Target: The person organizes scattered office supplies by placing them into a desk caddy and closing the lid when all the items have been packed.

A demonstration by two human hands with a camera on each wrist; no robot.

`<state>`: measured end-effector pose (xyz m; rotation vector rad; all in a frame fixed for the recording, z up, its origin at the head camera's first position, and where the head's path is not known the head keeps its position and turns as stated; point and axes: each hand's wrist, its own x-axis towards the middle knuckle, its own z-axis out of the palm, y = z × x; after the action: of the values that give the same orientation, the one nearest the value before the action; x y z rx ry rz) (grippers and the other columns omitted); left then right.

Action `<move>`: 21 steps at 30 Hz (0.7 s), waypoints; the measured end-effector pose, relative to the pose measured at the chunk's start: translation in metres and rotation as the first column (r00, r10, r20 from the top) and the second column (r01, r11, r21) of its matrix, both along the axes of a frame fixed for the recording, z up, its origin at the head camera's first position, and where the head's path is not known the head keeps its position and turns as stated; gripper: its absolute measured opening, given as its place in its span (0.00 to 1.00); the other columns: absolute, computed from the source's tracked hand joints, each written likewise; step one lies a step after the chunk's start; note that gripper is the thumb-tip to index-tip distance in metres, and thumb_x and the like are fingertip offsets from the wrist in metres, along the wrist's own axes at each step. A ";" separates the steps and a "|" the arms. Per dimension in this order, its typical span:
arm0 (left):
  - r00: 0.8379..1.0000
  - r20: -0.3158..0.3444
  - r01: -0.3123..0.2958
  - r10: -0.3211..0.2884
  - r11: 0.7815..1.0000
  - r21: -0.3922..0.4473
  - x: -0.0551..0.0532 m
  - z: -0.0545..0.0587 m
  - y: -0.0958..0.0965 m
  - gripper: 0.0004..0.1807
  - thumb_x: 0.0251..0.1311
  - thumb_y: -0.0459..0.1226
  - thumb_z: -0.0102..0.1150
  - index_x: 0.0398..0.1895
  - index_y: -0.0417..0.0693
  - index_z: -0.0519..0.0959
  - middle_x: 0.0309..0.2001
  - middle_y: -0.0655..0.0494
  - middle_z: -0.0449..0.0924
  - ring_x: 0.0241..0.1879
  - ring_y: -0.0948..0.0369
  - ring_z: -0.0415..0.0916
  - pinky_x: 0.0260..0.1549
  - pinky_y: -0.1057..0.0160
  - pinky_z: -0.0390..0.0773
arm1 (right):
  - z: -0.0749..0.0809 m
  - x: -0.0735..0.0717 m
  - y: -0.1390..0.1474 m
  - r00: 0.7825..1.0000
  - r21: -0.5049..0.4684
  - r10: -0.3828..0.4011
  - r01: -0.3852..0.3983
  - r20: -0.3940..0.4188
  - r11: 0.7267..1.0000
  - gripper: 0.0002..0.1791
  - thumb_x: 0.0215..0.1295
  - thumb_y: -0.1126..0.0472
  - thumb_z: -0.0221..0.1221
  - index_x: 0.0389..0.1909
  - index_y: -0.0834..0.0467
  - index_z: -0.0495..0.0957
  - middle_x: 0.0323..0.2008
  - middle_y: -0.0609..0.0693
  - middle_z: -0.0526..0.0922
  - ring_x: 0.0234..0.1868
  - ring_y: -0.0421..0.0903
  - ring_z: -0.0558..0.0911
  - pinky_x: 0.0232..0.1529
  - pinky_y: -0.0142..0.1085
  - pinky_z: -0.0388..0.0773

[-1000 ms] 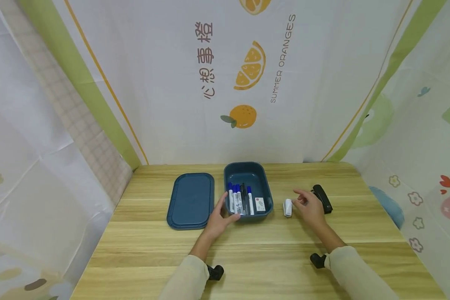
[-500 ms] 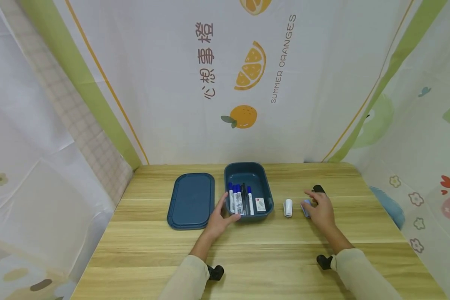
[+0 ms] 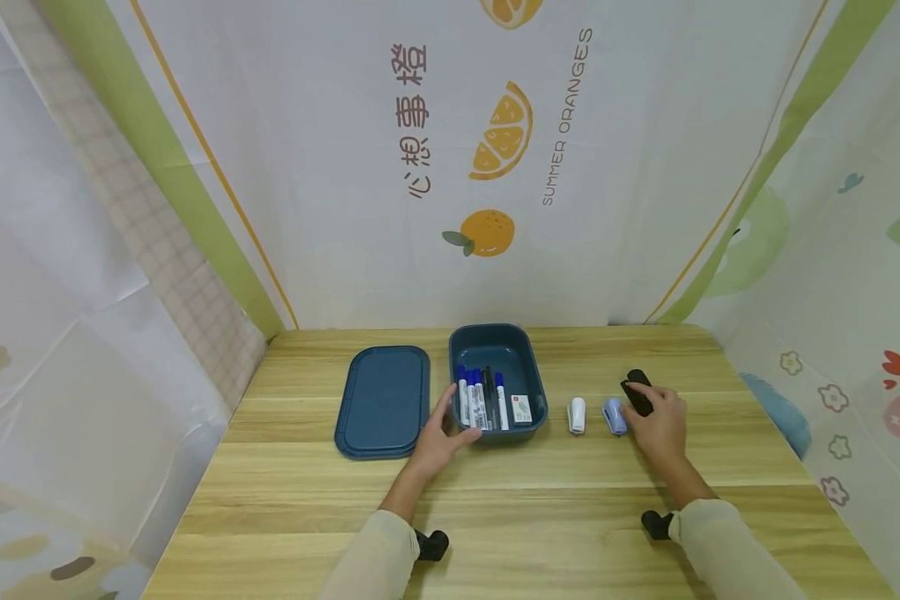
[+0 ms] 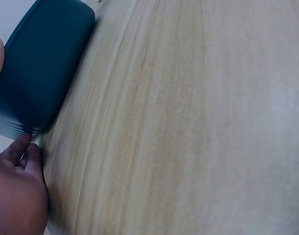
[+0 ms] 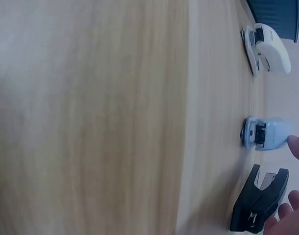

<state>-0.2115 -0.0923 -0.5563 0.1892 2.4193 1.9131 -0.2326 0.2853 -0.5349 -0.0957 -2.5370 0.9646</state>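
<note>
While L hand [image 3: 434, 448], fingers spread, touches blue box [image 3: 501, 354] (markers [image 3: 476, 406] incl.), R hand [image 3: 659, 423], fingers apart, nothing gripped, is over blk stapler [image 5: 260, 203], nr lt-blue stapler [image 3: 614, 416].

At bottom centre and lower right of the head view, plain cream sleeves [image 3: 375, 554] are worn, each cuff accompanied by a small black knob-shaped device [image 3: 433, 546].

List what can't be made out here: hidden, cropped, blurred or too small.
Head: black stapler, partly covered by the right hand; grip unclear.
Head: print on the white carton, too small.
Left wrist: inside of the blue box, hidden by its walls.
Left wrist: left hand, cut off by the left edge.
Right wrist: right hand, cut off by the right edge.
</note>
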 end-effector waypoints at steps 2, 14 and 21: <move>1.000 -0.002 0.001 -0.001 1.000 0.002 0.000 -0.001 0.000 0.48 0.58 0.41 0.69 0.77 0.62 0.51 0.73 0.40 0.52 0.72 0.47 0.48 0.69 0.50 0.52 | -0.001 0.000 0.003 1.000 -0.005 -0.020 0.020 0.004 1.000 0.24 0.54 0.65 0.69 0.54 0.61 0.79 0.54 0.69 0.70 0.54 0.69 0.65 0.50 0.59 0.64; 1.000 0.001 -0.003 0.003 1.000 0.006 0.003 0.002 0.000 0.49 0.57 0.41 0.70 0.78 0.60 0.51 0.73 0.39 0.53 0.72 0.47 0.49 0.68 0.50 0.53 | -0.011 0.003 0.023 0.995 0.016 -0.009 0.007 0.099 1.000 0.30 0.58 0.66 0.67 0.63 0.62 0.72 0.56 0.74 0.67 0.56 0.73 0.63 0.50 0.60 0.63; 1.000 0.011 0.016 -0.017 0.999 0.030 0.002 0.005 0.000 0.49 0.57 0.37 0.69 0.78 0.53 0.50 0.72 0.34 0.51 0.72 0.42 0.47 0.68 0.44 0.51 | -0.014 0.004 0.026 0.995 0.056 0.029 -0.035 0.095 0.998 0.33 0.58 0.69 0.66 0.66 0.61 0.69 0.54 0.76 0.71 0.53 0.73 0.67 0.51 0.62 0.64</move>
<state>-0.2099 -0.0926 -0.5512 0.1985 2.3756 1.9388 -0.2284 0.3116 -0.5484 -0.0856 -2.6587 0.9183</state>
